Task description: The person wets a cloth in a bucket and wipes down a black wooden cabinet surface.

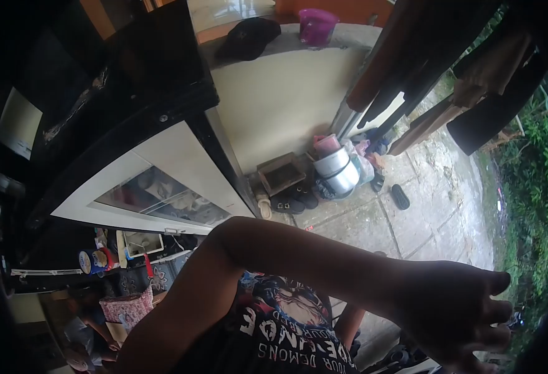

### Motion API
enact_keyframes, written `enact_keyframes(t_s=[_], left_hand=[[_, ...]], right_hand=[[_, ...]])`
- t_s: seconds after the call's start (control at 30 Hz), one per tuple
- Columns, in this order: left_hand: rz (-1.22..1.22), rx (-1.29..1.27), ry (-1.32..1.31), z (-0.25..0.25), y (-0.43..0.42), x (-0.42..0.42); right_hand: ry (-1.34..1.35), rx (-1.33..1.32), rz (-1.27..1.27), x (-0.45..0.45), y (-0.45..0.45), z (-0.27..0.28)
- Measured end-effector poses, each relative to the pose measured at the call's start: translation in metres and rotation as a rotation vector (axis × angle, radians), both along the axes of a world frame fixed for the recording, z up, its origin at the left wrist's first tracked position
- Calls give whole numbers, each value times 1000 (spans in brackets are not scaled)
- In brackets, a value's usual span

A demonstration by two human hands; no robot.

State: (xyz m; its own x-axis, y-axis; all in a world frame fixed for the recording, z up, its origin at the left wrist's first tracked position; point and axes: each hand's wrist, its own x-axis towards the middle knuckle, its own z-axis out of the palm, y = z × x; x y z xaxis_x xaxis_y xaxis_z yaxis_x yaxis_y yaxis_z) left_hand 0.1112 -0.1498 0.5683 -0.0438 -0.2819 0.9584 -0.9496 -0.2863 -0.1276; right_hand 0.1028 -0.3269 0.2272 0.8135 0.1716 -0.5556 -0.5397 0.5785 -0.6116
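Observation:
My left arm reaches across the view from the lower left, bent at the elbow. My left hand [458, 305] is at the far right, dark against the light, with its back mostly showing. Its fingers are slightly bent and apart, and nothing shows between them. Below the forearm is the printed black shirt [286, 327] on my body. Part of another arm [349, 323] shows beside the shirt, but my right hand cannot be seen.
A white door [124, 162] with a glass pane stands left. Metal pots [338, 171], a wooden box [280, 174] and a slipper [400, 196] lie on the paved floor. Clothes [467, 93] hang upper right. A person [90, 333] is at the lower left near a patterned cushion [127, 308].

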Motion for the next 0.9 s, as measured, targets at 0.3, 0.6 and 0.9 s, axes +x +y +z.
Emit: enact_keyframes(t_s=[0.3, 0.6, 0.9], left_hand=[[809, -55, 626, -171, 112, 19], [1717, -54, 204, -162, 182, -64], [2190, -377, 202, -162, 172, -56]], right_hand=[[-113, 86, 215, 191, 46, 25], [-1017, -286, 644, 313, 249, 21], [-1245, -304, 641, 497, 530, 249]])
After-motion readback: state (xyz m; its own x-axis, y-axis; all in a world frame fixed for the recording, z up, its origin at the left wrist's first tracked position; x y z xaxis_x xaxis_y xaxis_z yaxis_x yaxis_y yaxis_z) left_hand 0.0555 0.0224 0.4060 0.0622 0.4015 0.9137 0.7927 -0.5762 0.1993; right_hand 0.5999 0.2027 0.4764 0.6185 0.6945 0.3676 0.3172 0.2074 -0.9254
